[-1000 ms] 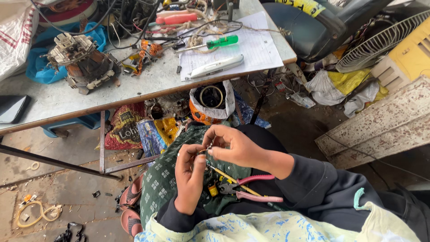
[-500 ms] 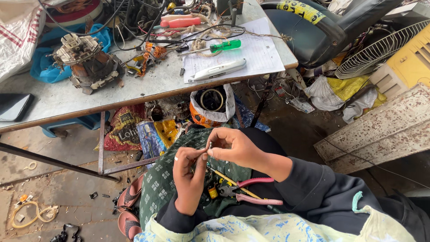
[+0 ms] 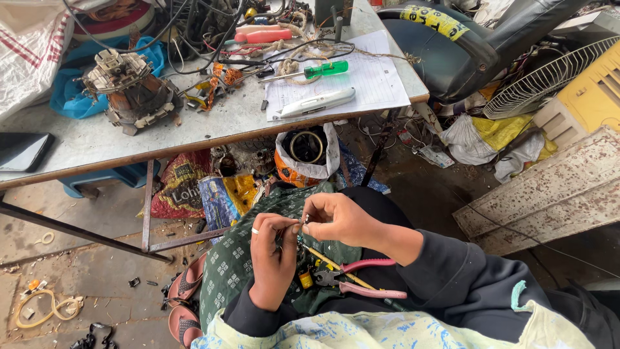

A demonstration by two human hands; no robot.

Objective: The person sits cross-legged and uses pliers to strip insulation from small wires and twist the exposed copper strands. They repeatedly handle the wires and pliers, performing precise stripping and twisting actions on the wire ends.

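Observation:
My left hand and my right hand meet above my lap, fingertips pinching a small metal part between them. A ring shows on a left finger. Below the hands, on the green patterned cloth over my lap, lie pink-handled pliers, a thin yellow-handled tool and a small yellow piece. What exactly the small part is cannot be made out.
A grey workbench stands ahead with a motor core, green-handled screwdriver, white utility knife, ruled paper and tangled wires. Under it sit bags with a wire coil. A black chair and fan grille are right.
Both hands have stayed together over my lap, shifting only slightly; the view has tilted a little, moving the workbench down in the frame.

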